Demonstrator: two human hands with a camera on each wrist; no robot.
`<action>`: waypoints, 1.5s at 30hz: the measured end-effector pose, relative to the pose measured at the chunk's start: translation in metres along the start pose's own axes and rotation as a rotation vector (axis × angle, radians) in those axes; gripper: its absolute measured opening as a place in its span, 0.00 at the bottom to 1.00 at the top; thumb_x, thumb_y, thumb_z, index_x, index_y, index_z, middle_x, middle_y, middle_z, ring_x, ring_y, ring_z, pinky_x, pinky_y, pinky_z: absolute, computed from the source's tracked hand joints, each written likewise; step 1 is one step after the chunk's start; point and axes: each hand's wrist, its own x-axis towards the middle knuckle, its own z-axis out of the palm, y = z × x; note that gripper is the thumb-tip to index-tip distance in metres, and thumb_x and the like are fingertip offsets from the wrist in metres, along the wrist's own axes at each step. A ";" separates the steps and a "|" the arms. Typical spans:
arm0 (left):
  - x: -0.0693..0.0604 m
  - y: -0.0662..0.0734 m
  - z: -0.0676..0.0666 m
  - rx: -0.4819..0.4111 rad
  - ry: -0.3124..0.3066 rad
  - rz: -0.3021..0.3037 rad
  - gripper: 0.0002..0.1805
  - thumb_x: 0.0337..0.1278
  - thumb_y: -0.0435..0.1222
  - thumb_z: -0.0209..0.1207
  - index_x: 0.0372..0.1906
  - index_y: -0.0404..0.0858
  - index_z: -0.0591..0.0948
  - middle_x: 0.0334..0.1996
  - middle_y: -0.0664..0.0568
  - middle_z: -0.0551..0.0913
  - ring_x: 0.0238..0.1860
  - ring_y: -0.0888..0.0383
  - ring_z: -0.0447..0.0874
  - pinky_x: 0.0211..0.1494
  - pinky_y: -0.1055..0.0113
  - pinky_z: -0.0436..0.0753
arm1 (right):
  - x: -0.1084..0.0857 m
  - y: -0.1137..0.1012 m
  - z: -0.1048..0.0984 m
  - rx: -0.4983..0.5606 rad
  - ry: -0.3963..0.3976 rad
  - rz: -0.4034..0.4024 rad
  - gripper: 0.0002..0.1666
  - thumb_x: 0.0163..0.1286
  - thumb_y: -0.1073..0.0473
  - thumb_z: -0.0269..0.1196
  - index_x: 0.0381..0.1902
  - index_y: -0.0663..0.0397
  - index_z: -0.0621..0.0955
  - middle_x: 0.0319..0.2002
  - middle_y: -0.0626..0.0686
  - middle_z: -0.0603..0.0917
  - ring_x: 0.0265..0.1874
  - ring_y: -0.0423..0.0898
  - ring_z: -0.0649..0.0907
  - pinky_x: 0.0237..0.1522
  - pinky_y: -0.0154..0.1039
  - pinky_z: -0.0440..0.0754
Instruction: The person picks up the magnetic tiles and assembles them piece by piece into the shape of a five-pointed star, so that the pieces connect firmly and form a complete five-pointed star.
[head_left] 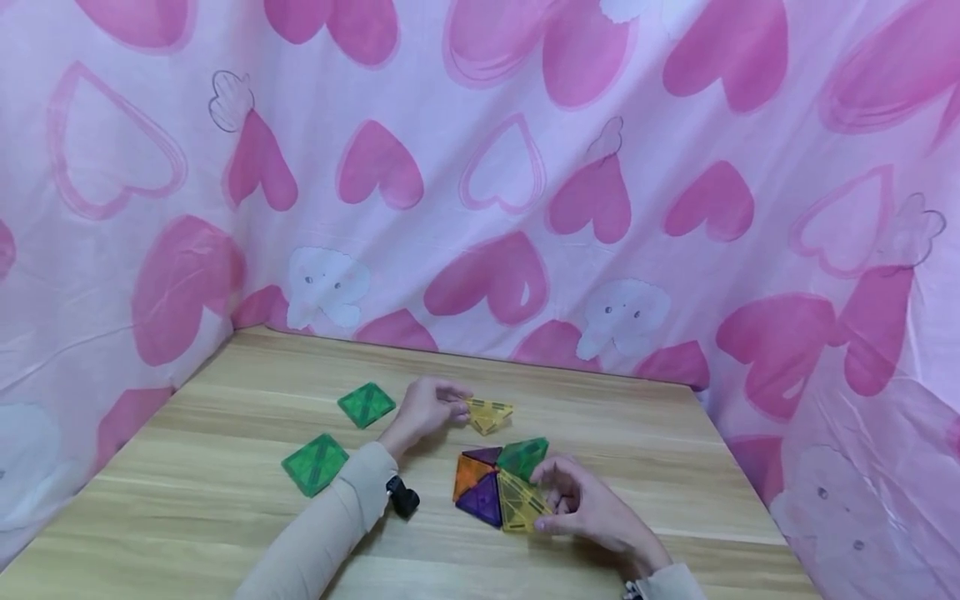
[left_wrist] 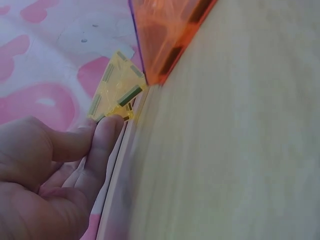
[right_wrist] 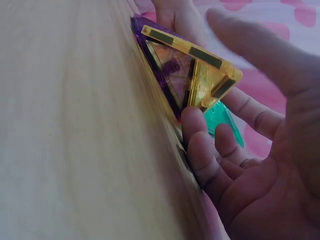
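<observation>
Between thumb and fingertips, my left hand (head_left: 435,407) pinches a yellow triangular magnetic tile (head_left: 489,414); in the left wrist view a second yellow edge shows below the yellow tile (left_wrist: 117,85). My right hand (head_left: 588,504) is around the right side of a cluster of magnetic tiles. Its fingertips touch the cluster's raised yellow triangles (right_wrist: 210,75), while its thumb looks apart from them in the right wrist view. Joined to these are purple triangles (head_left: 480,498), an orange tile (head_left: 471,475) and a green tile (head_left: 523,457). Fingers hide part of the yellow and green edges.
Two flat green square shapes (head_left: 366,405) (head_left: 316,464), each with a dark diagonal line, lie on the wooden table (head_left: 187,467) left of the left arm. Pink heart-patterned cloth (head_left: 480,167) hangs behind and beside the table. A black wrist device (head_left: 402,498) sits on the left cuff.
</observation>
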 end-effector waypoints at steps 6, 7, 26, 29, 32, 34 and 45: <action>-0.007 0.000 -0.015 0.059 -0.018 0.012 0.11 0.69 0.25 0.72 0.51 0.39 0.94 0.40 0.48 0.95 0.41 0.53 0.97 0.50 0.61 0.94 | 0.001 0.008 0.001 0.046 0.034 0.031 0.23 0.72 0.60 0.77 0.62 0.54 0.85 0.46 0.59 0.83 0.38 0.42 0.84 0.39 0.33 0.84; -0.009 0.001 -0.018 0.077 -0.026 0.018 0.11 0.69 0.25 0.72 0.51 0.39 0.94 0.41 0.49 0.95 0.41 0.53 0.97 0.51 0.61 0.93 | 0.001 0.010 0.000 0.065 0.046 0.037 0.22 0.74 0.60 0.76 0.63 0.55 0.86 0.46 0.59 0.84 0.38 0.41 0.84 0.39 0.33 0.84; -0.012 0.007 -0.048 -0.011 -0.201 0.047 0.15 0.72 0.25 0.69 0.60 0.34 0.91 0.47 0.42 0.94 0.47 0.43 0.96 0.57 0.50 0.93 | 0.026 0.045 -0.026 0.171 0.398 0.016 0.21 0.76 0.63 0.74 0.63 0.66 0.88 0.59 0.59 0.89 0.48 0.41 0.83 0.48 0.31 0.83; -0.012 0.006 -0.046 -0.008 -0.205 0.047 0.15 0.72 0.25 0.69 0.59 0.35 0.91 0.46 0.43 0.94 0.46 0.46 0.96 0.56 0.52 0.93 | 0.030 0.046 -0.032 0.203 0.437 0.025 0.21 0.75 0.65 0.73 0.62 0.68 0.87 0.57 0.57 0.88 0.46 0.40 0.83 0.46 0.30 0.83; -0.011 0.005 -0.042 0.008 -0.210 0.049 0.15 0.72 0.25 0.69 0.59 0.36 0.91 0.46 0.44 0.94 0.44 0.48 0.96 0.54 0.55 0.94 | 0.032 0.048 -0.035 0.219 0.459 0.026 0.21 0.75 0.66 0.74 0.62 0.70 0.87 0.55 0.56 0.88 0.43 0.39 0.83 0.45 0.30 0.83; -0.011 0.003 -0.039 0.016 -0.217 0.049 0.15 0.71 0.24 0.69 0.58 0.36 0.92 0.45 0.45 0.94 0.44 0.49 0.96 0.52 0.57 0.94 | 0.031 0.048 -0.036 0.214 0.454 0.022 0.22 0.75 0.65 0.74 0.62 0.70 0.87 0.55 0.56 0.88 0.42 0.39 0.82 0.44 0.30 0.83; -0.009 0.000 -0.025 0.083 -0.127 0.079 0.14 0.72 0.26 0.69 0.56 0.40 0.93 0.46 0.48 0.94 0.45 0.54 0.94 0.53 0.61 0.92 | 0.031 0.048 -0.035 0.126 0.400 0.039 0.20 0.77 0.60 0.74 0.63 0.60 0.89 0.41 0.54 0.86 0.39 0.41 0.82 0.44 0.32 0.82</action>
